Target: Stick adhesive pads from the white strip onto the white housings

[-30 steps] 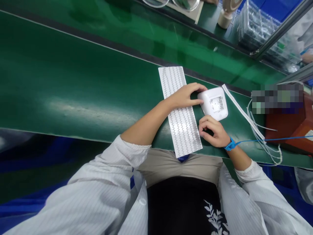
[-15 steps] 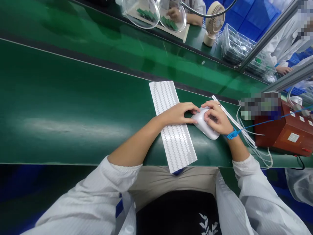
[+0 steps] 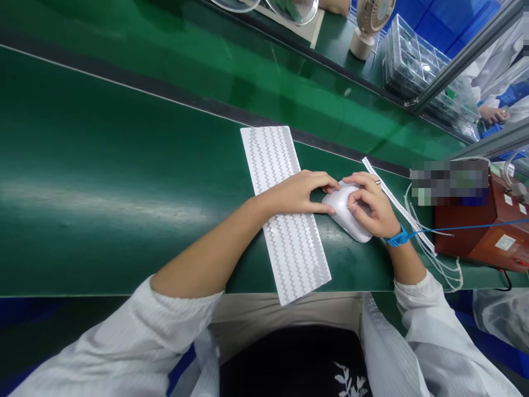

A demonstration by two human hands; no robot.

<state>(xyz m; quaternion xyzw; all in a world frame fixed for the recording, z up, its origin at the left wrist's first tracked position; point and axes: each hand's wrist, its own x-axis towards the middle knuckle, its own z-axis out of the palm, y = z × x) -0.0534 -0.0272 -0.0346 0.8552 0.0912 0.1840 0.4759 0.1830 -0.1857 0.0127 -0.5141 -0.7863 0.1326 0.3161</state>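
A smooth, rounded white plastic housing (image 3: pixel 345 212) lies on the green bench between my two hands. My left hand (image 3: pixel 316 190) grips its left end, thumb on the near side and fingers on the far side. Over its right part, my right hand (image 3: pixel 372 204) has thumb and forefinger pinched together at the surface; whatever is between them is too small to make out. The other right fingers rest along the far edge of the housing. Beneath my left wrist lies a white sheet with grey zigzag rows (image 3: pixel 297 259), its lower end sticking out past the bench edge.
A narrow white strip (image 3: pixel 388 193) lies right of my right hand, beside thin pale tubes (image 3: pixel 450 281) and a red-brown box (image 3: pixel 467 231). A blue wrist strap (image 3: pixel 399 237) trails a cord rightward. Behind stand a fan (image 3: pixel 366 38), clear trays (image 3: pixel 407 66) and a metal post.
The view has shifted a little, so the background sits higher. Both hands stay at the housing, and the right thumb and forefinger have closed slightly on its top.
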